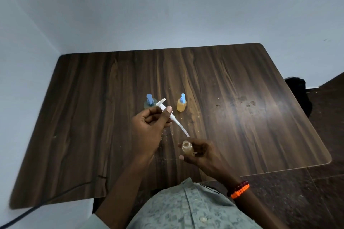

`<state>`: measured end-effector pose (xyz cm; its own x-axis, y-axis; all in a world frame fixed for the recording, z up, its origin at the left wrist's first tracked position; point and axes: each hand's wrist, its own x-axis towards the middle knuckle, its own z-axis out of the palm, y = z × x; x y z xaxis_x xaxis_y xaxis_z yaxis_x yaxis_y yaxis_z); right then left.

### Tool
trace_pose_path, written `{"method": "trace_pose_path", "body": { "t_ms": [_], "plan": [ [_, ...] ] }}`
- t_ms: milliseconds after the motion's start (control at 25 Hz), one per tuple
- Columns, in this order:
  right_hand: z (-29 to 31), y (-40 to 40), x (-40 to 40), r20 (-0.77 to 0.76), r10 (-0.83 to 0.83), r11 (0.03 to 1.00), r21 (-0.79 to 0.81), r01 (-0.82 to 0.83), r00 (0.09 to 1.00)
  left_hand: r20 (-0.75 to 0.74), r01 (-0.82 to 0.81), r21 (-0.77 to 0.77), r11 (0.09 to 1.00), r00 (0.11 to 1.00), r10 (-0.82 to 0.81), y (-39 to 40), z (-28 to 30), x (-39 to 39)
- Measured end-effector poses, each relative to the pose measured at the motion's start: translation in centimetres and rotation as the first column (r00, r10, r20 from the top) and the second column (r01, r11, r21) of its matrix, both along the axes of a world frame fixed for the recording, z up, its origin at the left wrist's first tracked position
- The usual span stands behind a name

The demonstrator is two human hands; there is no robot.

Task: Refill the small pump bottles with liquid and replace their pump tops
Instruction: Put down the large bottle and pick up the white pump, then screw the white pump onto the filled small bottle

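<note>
The left hand (147,128) is pinching a white pump top (163,107) at its collar, and its long, thin, bendy tube (181,126) is pointing down and to the right, with the tip hanging just above the open bottle (186,148). The right hand (202,154) is holding that small see-through bottle between thumb and fingers, above the wooden table (242,117) near its front edge, and some pale brown liquid is sitting in the bottom of it. To do this step well, I think the right hand should be keeping the bottle upright and steady while the left hand is guiding the tube tip straight into the round mouth, then pushing the collar down and twisting it on. The tube looks soft and curved, so it may be catching on the rim. Farther back, near the middle of the table, a blue-topped bottle (149,102) is standing behind the pump, and a yellow bottle (181,105) with a blue top is standing to its right. The table is dark, smooth and shiny, with rounded corners and little crumbs.
</note>
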<state>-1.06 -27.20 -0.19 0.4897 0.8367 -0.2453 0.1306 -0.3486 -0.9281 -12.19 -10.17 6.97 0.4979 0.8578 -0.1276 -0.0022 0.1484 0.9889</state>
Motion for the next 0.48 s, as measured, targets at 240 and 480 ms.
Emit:
{"method": "trace_pose_path", "body": {
  "t_ms": [240, 480],
  "plan": [
    [0.4, 0.2, 0.1, -0.022, -0.025, 1.000, -0.018, 0.024, 0.999, -0.085, 0.105, 0.225, 0.969, 0.992, -0.088, -0.7, 0.5, -0.3],
    [0.7, 0.4, 0.3, -0.038, -0.017, 1.000, 0.005, 0.017, 0.999, -0.140, 0.191, 0.305, 0.933, 0.978, -0.154, -1.5, 0.7, -0.4]
  ]
}}
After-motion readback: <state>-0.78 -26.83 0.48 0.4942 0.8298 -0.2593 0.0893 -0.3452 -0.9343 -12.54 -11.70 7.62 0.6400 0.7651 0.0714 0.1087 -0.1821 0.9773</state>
